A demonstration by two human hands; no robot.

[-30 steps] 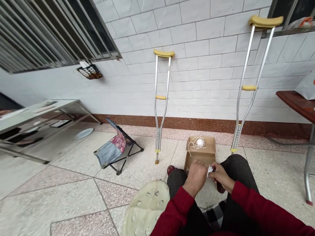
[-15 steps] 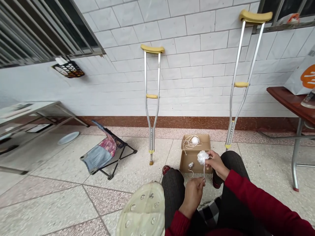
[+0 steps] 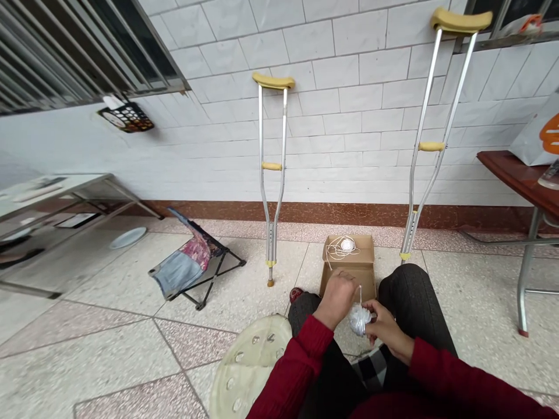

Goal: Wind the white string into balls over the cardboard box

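A ball of white string [image 3: 359, 319] is gripped in my right hand [image 3: 386, 327], low between my knees. Above and to its left, my left hand [image 3: 339, 295] is closed on the string's strand [image 3: 360, 294], which runs up from the ball. Beyond both hands an open cardboard box [image 3: 365, 278] lies on the floor. Loose white cord with a second white ball [image 3: 347, 245] rests in the box's far half. My left hand covers part of the near half.
Two crutches [image 3: 271, 166] [image 3: 431, 146] lean on the tiled wall. A folding chair [image 3: 183, 269] stands at the left, with a pale round stool [image 3: 244, 372] by my left knee. A red-brown table [image 3: 510, 169] is at the right, and a low table [image 3: 82, 185] at the far left.
My left hand has risen from below the ball to above it, over the box. My right hand has lowered the ball toward me. The small white piece in the box is now hidden.
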